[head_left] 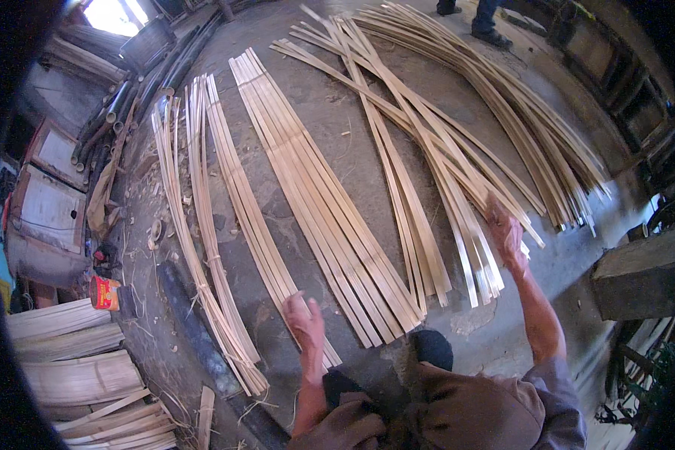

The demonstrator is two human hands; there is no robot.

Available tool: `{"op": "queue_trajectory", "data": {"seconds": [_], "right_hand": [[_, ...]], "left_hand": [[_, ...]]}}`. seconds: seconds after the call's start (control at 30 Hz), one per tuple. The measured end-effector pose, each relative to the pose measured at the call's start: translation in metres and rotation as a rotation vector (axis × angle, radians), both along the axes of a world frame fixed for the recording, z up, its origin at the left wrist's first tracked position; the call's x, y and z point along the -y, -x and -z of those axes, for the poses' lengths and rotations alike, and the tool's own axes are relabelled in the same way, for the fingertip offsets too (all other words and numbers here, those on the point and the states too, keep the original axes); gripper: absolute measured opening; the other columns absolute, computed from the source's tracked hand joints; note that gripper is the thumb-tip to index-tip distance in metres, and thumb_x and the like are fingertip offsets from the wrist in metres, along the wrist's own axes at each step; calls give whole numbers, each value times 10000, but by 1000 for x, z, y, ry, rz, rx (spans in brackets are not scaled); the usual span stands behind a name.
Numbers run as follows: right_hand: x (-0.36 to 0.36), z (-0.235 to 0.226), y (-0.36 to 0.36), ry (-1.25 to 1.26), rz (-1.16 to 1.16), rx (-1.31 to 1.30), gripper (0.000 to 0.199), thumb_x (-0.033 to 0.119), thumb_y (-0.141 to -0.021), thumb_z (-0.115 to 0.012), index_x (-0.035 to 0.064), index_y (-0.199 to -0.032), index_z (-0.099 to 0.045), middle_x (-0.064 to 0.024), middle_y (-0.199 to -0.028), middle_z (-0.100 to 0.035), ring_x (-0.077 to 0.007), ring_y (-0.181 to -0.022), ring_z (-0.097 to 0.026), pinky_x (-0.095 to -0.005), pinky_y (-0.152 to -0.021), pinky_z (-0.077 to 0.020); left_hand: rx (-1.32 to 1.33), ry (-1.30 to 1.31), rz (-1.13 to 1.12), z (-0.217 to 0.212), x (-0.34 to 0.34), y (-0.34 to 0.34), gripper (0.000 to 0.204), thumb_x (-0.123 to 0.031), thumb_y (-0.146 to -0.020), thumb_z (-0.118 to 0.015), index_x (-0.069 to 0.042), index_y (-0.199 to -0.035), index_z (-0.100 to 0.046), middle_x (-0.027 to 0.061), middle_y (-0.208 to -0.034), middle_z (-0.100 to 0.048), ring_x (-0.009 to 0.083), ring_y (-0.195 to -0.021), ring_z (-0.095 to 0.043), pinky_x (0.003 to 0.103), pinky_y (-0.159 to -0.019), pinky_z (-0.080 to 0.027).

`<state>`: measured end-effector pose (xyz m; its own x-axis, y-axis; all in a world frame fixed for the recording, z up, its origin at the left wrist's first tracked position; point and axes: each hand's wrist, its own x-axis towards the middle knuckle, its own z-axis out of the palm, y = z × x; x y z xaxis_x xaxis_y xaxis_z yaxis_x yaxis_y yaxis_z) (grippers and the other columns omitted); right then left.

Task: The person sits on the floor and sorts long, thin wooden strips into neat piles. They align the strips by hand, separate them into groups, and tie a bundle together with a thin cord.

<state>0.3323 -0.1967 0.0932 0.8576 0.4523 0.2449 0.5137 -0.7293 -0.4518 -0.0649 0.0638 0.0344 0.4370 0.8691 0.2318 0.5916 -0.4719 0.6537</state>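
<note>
My left hand (pixel 304 321) rests over the near part of a narrow row of pale split-bamboo strips (pixel 249 202), its thumb apart from the fingers. My right hand (pixel 505 234) reaches forward to the near ends of a loose, crossing pile of strips (pixel 416 124), with its fingers stretched out over them. Whether those fingertips press on a strip is hard to see. Between my hands lies a wide flat row of strips (pixel 319 199), set side by side, with darker node bands across it. My feet are near its close end.
Thin bundled strips (pixel 195 255) lie at the left, beside a dark pole (pixel 195 322). A large strip pile (pixel 502 97) curves along the far right. A red can (pixel 105 292) stands near stacked slats (pixel 82 375). Another person's shoes (pixel 492 37) show at the back. A block (pixel 641 277) stands right.
</note>
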Motion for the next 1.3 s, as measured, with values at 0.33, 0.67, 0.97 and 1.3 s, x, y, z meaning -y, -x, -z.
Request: {"op": "queue_trajectory", "data": {"seconds": [0.33, 0.67, 0.97, 1.3], "right_hand": [[33, 45, -85, 322, -25, -25, 387, 396, -925, -539, 217, -1261, -602, -206, -917, -651, -402, -827, -639, -496, -711, -504], [53, 80, -76, 232, -78, 230, 475, 209, -934, -553, 41, -1369, -461, -231, -1111, -533, -400, -952, -563, -500, -780, -466], [0, 53, -5, 37, -229, 222, 463, 132, -928, -564, 51, -1371, -460, -252, -1142, -521, -421, -948, -582, -497, -783, -481], [-62, 54, 200, -400, -570, -816, 393, 136, -939, -582, 60, -1318, -512, -189, -1167, -602, -244, -1053, -588, -380, -862, -491]], "left_hand": [[-244, 5, -259, 57, -72, 65, 325, -244, -823, -627, 9, -1023, -591, 226, -1007, -580, 393, -997, -550, 455, -878, -433], [-289, 243, -318, 36, -84, 39, 286, -240, -758, -640, 45, -739, -648, 249, -774, -647, 404, -778, -651, 481, -678, -486], [52, 267, -405, 80, -95, 64, 294, -246, -821, -635, 46, -855, -629, 189, -780, -649, 309, -728, -633, 412, -680, -482], [512, 122, -275, -48, 11, -46, 200, -199, -987, -517, -1, -1013, -519, 51, -784, -513, 157, -686, -498, 322, -631, -438]]}}
